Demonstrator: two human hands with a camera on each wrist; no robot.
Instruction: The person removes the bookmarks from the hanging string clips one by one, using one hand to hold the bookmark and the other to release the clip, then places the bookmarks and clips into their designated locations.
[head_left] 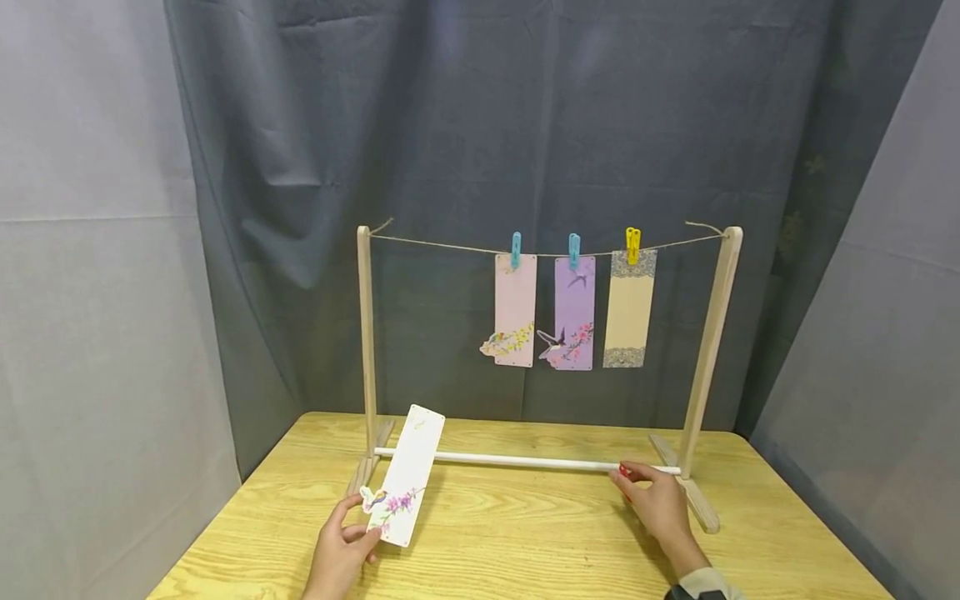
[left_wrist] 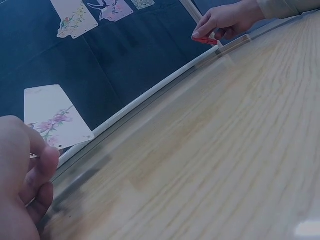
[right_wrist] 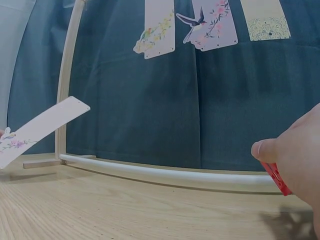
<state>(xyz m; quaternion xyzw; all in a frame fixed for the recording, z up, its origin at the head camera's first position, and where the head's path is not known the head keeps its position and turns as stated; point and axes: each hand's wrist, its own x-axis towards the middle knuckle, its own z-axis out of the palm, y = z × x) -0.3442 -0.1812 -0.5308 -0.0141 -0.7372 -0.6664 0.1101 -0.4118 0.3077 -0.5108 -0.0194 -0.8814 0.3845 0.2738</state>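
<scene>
My left hand (head_left: pixel 341 550) pinches the lower end of a white bookmark (head_left: pixel 405 475) printed with a bird and purple flowers, tilted up off the table; the white bookmark (left_wrist: pixel 52 117) shows past my left fingers (left_wrist: pixel 30 165). My right hand (head_left: pixel 656 500) grips a red clothespin (head_left: pixel 624 473) beside the white crossbar (head_left: pixel 517 460) of a wooden rack. The red clothespin (right_wrist: pixel 276 178) sticks out under my right thumb (right_wrist: pixel 265 150). On the string (head_left: pixel 450 245) hang a pink bookmark (head_left: pixel 515 310), a purple bookmark (head_left: pixel 573 313) and a beige bookmark (head_left: pixel 630 310), each under a clip.
The wooden rack has a left post (head_left: pixel 367 333) and a right post (head_left: pixel 711 342) with feet on the yellow wooden table (head_left: pixel 517 542). A dark grey cloth backdrop (head_left: pixel 480 125) hangs behind. The string's left half is bare.
</scene>
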